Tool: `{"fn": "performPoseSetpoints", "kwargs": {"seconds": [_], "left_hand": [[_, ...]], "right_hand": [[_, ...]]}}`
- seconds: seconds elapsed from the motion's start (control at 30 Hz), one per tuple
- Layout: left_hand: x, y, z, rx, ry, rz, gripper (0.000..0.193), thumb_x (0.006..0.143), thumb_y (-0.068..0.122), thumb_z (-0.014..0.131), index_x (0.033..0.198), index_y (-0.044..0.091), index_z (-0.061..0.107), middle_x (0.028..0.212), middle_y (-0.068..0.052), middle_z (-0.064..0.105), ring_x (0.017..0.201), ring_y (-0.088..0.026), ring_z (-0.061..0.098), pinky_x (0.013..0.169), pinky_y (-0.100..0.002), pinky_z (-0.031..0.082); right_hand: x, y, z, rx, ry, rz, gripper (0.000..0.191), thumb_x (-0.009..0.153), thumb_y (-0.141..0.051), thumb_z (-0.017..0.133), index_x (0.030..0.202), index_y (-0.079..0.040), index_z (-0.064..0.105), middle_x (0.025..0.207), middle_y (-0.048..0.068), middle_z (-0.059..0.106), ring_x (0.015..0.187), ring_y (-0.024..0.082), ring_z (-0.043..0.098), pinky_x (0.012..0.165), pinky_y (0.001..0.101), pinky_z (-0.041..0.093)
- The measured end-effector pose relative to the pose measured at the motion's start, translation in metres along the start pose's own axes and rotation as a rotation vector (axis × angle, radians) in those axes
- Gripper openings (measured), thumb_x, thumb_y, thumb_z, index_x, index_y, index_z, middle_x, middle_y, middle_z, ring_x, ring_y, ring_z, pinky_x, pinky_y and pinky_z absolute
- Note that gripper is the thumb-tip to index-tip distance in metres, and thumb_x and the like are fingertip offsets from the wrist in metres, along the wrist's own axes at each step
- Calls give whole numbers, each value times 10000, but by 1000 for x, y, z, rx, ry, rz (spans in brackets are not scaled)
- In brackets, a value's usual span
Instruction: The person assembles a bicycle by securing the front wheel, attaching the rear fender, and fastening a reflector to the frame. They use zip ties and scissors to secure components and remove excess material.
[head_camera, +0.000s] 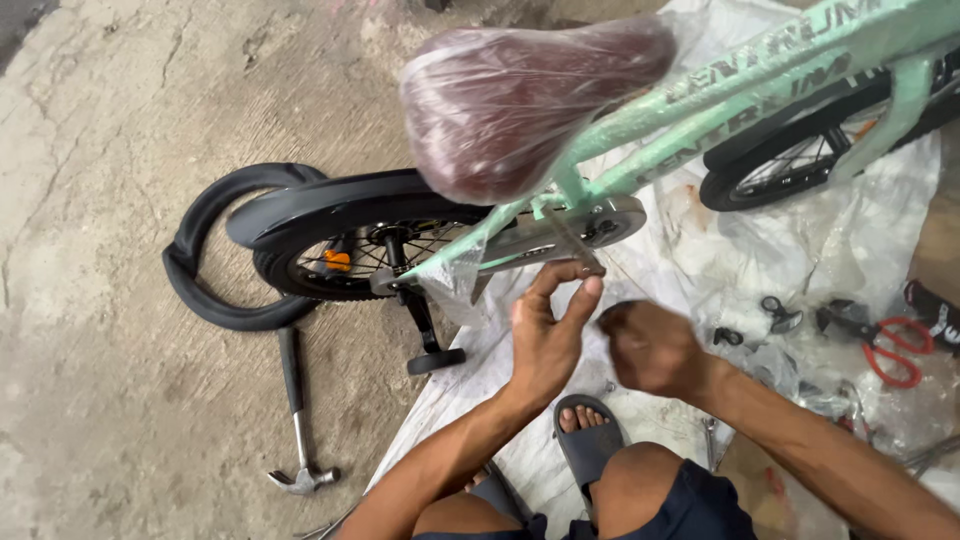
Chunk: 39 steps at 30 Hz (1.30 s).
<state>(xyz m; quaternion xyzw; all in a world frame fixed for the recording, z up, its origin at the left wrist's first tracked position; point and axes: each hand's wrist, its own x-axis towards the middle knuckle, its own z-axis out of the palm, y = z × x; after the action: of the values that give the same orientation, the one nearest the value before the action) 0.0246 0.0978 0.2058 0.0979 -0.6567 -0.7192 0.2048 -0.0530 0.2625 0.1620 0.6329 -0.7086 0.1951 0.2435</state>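
Head view, person crouched on a concrete floor (110, 140) beside a small mint-green bicycle (720, 95); the bicycle stands on a sheet of clear plastic (800, 250) spread on the floor.

Left hand (545, 335): raised, fingers pinched narrow on a small flat metal piece (578, 262) held at the crank, just under the grey chain guard (560, 232); thumb and forefinger touch the piece.

Right hand (650, 345): closed in a fist just right of the left hand, blurred (cannot tell what, if anything, it grips); the two hands are near, not touching.

Bicycle: saddle (510, 95) dark red, wrapped in clear film, above the hands; rear wheel (345, 250) with black mudguard to the left, a small training wheel (435, 360) on a black strut below it; front wheel (790, 160) at upper right.

Surroundings: a loose black tyre (205, 250) lies on the floor behind the rear wheel, touching it; a claw hammer (298, 440) lies just below the tyre, head toward the person; red-handled scissors (898, 350) and several small black parts (780, 315) lie on the plastic at right, well apart from the hands; a foot in a grey sandal (585, 425) rests on the plastic between the forearms.
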Motion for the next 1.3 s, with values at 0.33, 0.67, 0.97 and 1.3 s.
{"fn": "performPoseSetpoints", "kwargs": {"seconds": [0.33,0.67,0.97,1.3], "left_hand": [[18,54,6,21,2,-43,347,944,161,675,1252,3,675,1168,-134,743,1119,-227,699,1015,-364,544],[26,49,-26,-30,-6,-46,374,932,90,674,1296,4,664,1204,-145,698,1050,-244,650,913,-393,525],[71,-82,-51,749,279,805,590,916,-29,661,1440,43,401,1534,-158,490,1473,-380,439,1268,-623,258],[104,-135,-27,917,335,610,606,858,114,693,1441,44,546,1437,-36,612,1435,-262,439,1210,-588,112]], "right_hand": [[130,50,37,-1036,-651,-438,431,816,-275,601,1096,50,633,1071,188,580,1086,342,536,865,460,487],[191,25,0,-1305,-899,-870,284,887,-212,601,968,56,650,965,192,624,909,310,613,679,437,494],[193,66,30,-754,-1066,-475,178,931,-169,607,895,-63,746,906,71,751,798,222,719,674,410,576],[206,76,20,-439,-1074,-376,167,821,-187,634,729,-74,717,813,19,723,841,228,668,747,434,557]]}}
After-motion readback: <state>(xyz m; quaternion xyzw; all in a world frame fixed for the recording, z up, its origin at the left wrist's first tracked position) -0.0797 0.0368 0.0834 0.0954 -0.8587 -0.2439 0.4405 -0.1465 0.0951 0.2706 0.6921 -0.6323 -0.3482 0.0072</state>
